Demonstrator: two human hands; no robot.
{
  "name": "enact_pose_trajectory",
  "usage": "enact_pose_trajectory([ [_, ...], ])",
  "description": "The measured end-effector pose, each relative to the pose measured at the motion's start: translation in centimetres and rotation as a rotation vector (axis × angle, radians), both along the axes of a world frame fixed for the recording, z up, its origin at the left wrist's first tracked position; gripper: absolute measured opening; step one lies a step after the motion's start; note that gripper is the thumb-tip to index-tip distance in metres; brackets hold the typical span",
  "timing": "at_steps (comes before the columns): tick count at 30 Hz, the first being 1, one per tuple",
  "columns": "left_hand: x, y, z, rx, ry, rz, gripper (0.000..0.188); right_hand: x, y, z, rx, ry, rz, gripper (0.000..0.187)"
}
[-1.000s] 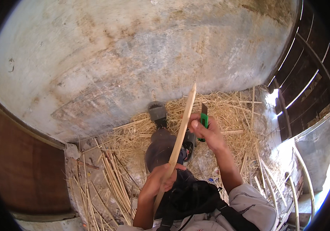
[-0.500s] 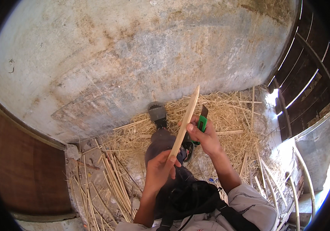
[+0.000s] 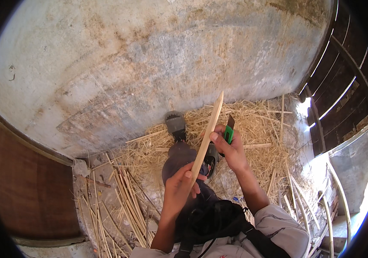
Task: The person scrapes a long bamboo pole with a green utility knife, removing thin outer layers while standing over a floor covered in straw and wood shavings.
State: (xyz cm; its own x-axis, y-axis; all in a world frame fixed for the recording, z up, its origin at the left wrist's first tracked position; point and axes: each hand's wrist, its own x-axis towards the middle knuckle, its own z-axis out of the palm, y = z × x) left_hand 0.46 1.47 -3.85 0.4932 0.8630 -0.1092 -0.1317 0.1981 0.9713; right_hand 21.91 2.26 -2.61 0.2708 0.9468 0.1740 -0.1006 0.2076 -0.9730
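A pale strip of bamboo or wood slants up and away in front of me, its far end cut to a point. Around its lower end my left hand is closed, thumb lying along the strip. My right hand grips a green utility knife with the dark blade out and pointing up. The right thumb also rests against the middle of the strip. Blade and strip are apart. Part of the knife's handle is hidden in the right palm.
Shavings cover the floor against a stained concrete wall. Long thin sticks lie in a bundle at the left, and more poles lean at the right. A brown panel stands at the far left. My shoe is by the wall.
The strip has shifted slightly upward in my hands. My right hand and the knife have turned a little and moved slightly up and right.
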Motion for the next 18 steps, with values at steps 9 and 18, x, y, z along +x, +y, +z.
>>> enact_pose_trajectory([
  [9, -0.2, -0.6, -1.5, 0.096, -0.145, 0.042, 0.032, 0.2, 0.0, 0.0, 0.005, 0.081, -0.026, 0.024],
  [18, -0.1, -0.3, -1.3, 0.668, 0.151, 0.298, 0.015, 0.1, 0.0, 0.1, 0.027, 0.082, -0.018, 0.024],
])
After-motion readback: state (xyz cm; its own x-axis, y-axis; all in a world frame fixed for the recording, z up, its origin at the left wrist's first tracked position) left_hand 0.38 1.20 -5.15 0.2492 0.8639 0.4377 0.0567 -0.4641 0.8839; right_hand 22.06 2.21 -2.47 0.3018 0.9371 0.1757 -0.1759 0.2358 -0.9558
